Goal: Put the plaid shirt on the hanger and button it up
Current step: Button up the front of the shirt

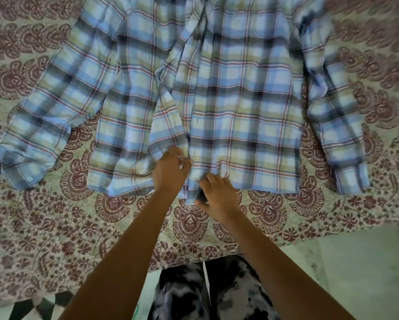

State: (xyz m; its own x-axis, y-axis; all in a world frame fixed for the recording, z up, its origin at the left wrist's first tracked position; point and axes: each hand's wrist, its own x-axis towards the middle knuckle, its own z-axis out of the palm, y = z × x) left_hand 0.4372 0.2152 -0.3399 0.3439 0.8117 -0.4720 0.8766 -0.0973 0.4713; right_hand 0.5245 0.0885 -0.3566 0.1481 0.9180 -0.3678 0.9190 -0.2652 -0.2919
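The blue, cream and red plaid shirt (240, 100) lies spread front-up on a bed, hem toward me, sleeves out to both sides. Its front is partly parted along the middle, the left panel folded over near the placket. My left hand (170, 172) pinches the left front edge just above the hem. My right hand (217, 192) grips the right front edge at the hem, thumb under the cloth. The two hands are close together at the bottom of the placket. No hanger shows; the collar is cut off by the top edge.
A bedspread (55, 227) with maroon paisley print covers the bed; its near edge runs across the lower frame. Below it is pale floor (344, 262) and my dark patterned trousers (205, 292). The left cuff with a white button (29, 179) lies at the left.
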